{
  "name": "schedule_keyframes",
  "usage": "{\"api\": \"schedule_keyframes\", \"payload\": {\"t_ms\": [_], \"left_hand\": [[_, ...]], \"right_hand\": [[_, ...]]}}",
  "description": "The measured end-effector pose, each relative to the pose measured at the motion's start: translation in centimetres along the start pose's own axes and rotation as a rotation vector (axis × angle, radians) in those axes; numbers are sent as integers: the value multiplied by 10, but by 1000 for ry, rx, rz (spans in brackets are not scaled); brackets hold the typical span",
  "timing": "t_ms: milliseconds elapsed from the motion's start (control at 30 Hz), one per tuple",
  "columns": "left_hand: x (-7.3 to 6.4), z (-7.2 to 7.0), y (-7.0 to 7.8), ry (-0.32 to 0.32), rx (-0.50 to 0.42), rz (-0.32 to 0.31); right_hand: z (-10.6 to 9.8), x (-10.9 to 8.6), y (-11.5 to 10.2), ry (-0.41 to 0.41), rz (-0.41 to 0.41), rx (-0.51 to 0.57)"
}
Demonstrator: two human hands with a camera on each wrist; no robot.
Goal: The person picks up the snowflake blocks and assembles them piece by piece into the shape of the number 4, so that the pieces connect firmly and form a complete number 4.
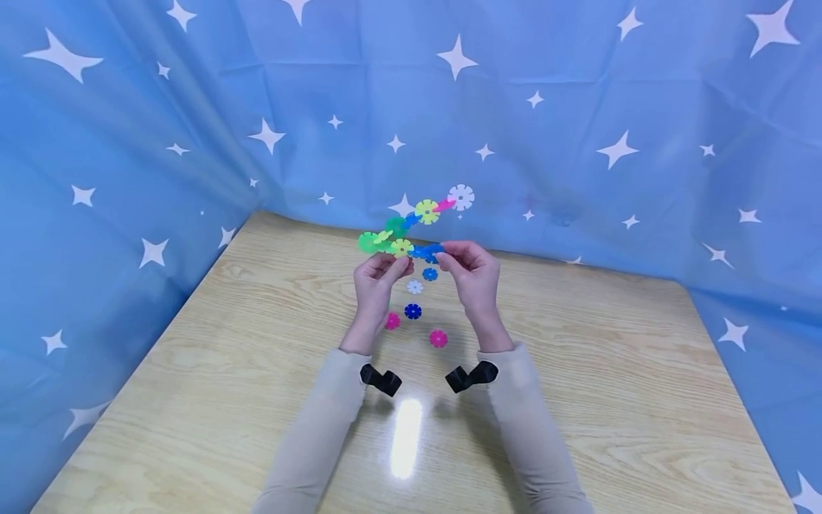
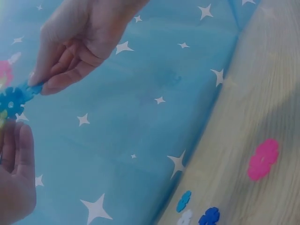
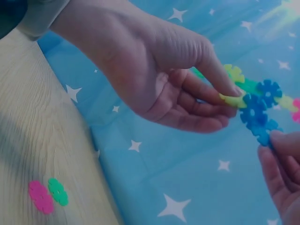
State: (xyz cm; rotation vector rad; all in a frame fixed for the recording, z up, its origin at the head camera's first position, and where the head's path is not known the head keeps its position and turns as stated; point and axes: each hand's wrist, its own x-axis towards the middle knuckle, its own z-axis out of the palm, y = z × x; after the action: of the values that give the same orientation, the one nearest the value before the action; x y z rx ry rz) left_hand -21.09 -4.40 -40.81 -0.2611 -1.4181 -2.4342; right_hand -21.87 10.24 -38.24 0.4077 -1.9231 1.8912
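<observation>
Above the table, both hands hold up a bent chain of slotted plastic snowflake discs, with green discs (image 1: pixel 368 243) at its left bend. My left hand (image 1: pixel 375 291) pinches a yellow disc (image 1: pixel 402 248) of the chain between thumb and fingers. On the other side, my right hand (image 1: pixel 477 282) pinches the blue disc (image 3: pixel 264 137) at the chain's near end. Linked blue discs (image 3: pixel 253 109) sit between the two hands. The chain's far end rises to the right through another yellow disc (image 1: pixel 427 211) and a pink one to a white disc (image 1: pixel 461 197).
Loose discs lie on the wooden table (image 1: pixel 597 371) below the hands: light blue (image 1: pixel 429 274), white (image 1: pixel 414 287), dark blue (image 1: pixel 413 311), pink (image 1: pixel 439 338), another pink (image 1: pixel 392 321) and a green one (image 3: pixel 57 191). A blue star-patterned curtain (image 1: pixel 552 114) hangs behind the table.
</observation>
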Motion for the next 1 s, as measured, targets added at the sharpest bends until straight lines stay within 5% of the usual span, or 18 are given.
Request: {"api": "schedule_keyframes", "payload": {"t_ms": [233, 700, 867, 1000], "left_hand": [[-2, 8, -8, -57, 33, -60], [-2, 10, -8, 77, 52, -38], [2, 6, -3, 112, 32, -22], [5, 2, 0, 128, 15, -21]], "right_hand": [[4, -1, -1, -8, -4, 33], [7, -4, 5, -32, -22, -26], [-2, -15, 17, -80, 104, -58], [-13, -29, 32, -231, 268, -264]]}}
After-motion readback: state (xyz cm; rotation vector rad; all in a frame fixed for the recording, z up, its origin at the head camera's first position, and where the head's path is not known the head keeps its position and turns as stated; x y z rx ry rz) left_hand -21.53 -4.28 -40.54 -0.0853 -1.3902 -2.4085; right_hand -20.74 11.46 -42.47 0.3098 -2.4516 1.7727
